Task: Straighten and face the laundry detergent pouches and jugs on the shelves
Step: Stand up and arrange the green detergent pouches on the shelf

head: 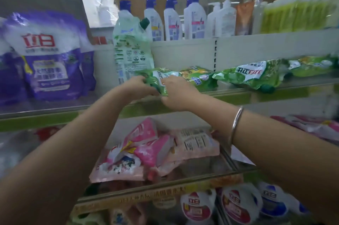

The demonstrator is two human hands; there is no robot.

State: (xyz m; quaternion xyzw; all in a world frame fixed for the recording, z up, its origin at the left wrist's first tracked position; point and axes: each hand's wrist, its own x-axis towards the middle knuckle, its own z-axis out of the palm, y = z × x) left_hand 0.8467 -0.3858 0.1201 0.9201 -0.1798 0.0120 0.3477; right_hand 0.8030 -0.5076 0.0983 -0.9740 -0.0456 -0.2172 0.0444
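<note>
A person's left hand (140,85) and right hand (176,94) close their curled fingers on the near end of a soft green plastic detergent pouch (185,77) lying flat on the middle shelf, its end at the green-striped front shelf edge (229,97). The work looks early to midway. The purple-and-white stand-up pouches (49,56) at left sit upright with labels forward. One pale green spouted pouch (131,48) stands just behind the hands, but shows its printed back panel. Two more green pouches, one near the centre (245,76) and one at far right (311,65), lie on their sides. On the shelf below, pink pouches (156,149) sit in a loose heap. The white jugs with red and blue labels (236,204) at the bottom are too blurred to judge. Room to stand the held pouch appears to lie against the bare cream back panel (183,54), between the upright green pouch and the next fallen one. The shelf of white pump bottles (172,19) overhead sits well above it. A silver bangle (236,124) circles the right wrist.
</note>
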